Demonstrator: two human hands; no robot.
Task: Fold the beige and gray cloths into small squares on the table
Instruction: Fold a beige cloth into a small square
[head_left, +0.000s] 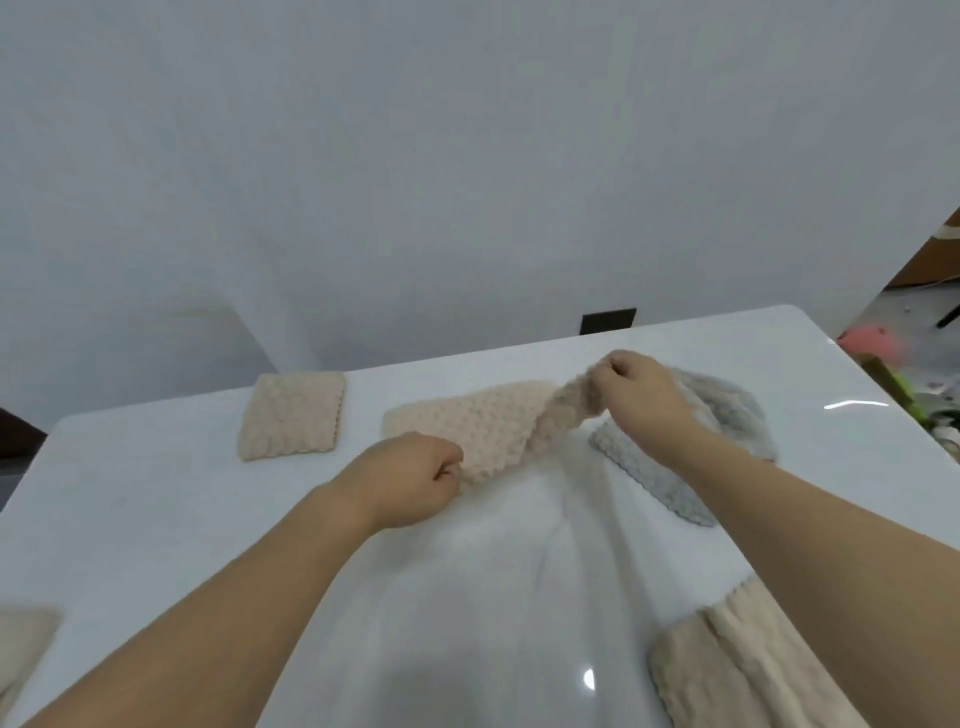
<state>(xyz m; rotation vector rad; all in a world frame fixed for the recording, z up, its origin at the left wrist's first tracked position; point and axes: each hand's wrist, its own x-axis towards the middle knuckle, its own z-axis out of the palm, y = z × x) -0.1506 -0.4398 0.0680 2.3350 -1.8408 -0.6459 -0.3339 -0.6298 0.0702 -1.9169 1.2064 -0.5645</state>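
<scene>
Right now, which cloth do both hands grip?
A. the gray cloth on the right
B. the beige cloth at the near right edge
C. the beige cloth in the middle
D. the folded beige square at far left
C: the left hand pinches the middle beige cloth at its near corner and the right hand lifts its far end; the gray cloth lies behind.

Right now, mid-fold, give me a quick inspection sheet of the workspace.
Surface: white glossy table, glare spots.
Job's things: beige cloth being folded, one end lifted; folded beige square at far left; gray cloth unfolded under the right arm; more beige cloths at near right and near left edge.
Clutter: nothing seen on the table.
Grippers: left hand pinches the cloth's near corner; right hand holds the raised end.
Cables: nothing seen.
Surroundings: plain wall; dark wall plate; blurred items on the floor at right.
</scene>
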